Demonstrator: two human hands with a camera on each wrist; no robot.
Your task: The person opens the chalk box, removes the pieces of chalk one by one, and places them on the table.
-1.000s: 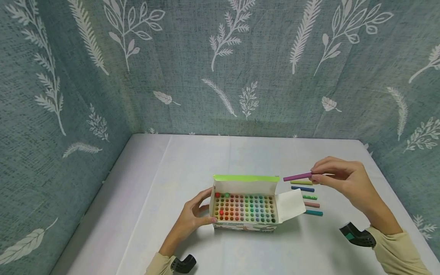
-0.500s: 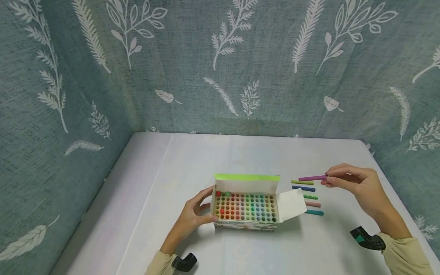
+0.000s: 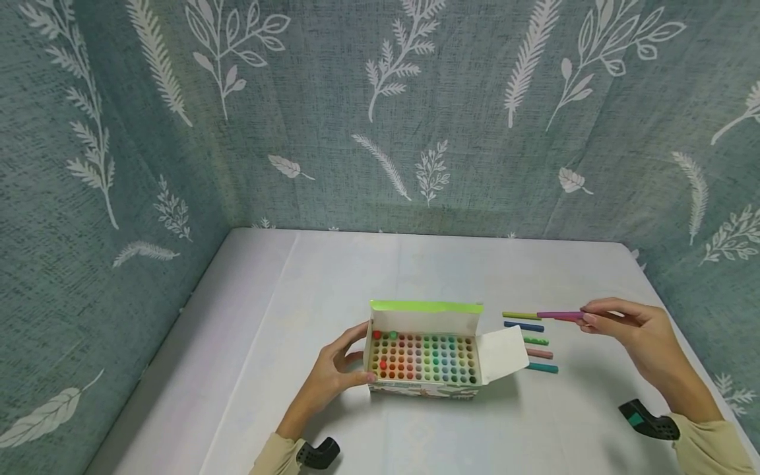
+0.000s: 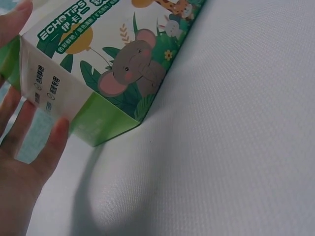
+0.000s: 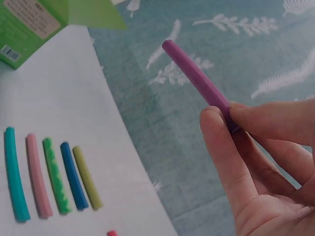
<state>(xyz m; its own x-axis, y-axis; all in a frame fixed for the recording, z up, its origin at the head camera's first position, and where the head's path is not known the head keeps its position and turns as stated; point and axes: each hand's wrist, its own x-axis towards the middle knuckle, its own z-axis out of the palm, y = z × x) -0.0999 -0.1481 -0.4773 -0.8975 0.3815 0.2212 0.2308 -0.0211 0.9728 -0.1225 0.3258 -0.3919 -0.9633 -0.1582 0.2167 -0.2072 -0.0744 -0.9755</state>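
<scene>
My left hand [image 3: 335, 371] grips the left end of an open cardboard box [image 3: 421, 390], thumb at the front corner and fingers along the side. Inside the box is a white grid of round holes with coloured insides; a few red and green tips stand out on the left. In the left wrist view the box front [image 4: 133, 64] carries an elephant picture. My right hand [image 3: 635, 330] pinches a slim purple stick [image 5: 197, 73] by one end between thumb and fingers, its free end pointing left toward the box.
Right of the box lie an olive stick [image 5: 87, 177], a blue stick [image 5: 74, 175], a patterned green stick [image 5: 56, 175], a pink stick [image 5: 39, 175] and a teal stick [image 5: 16, 174], roughly parallel. A red stick [image 5: 112, 233] shows partly. The box's side flap [image 3: 502, 355] sticks out toward them.
My right hand has moved right and slightly toward me with the purple stick, away from the box. The left hand has kept its grip on the box.
</scene>
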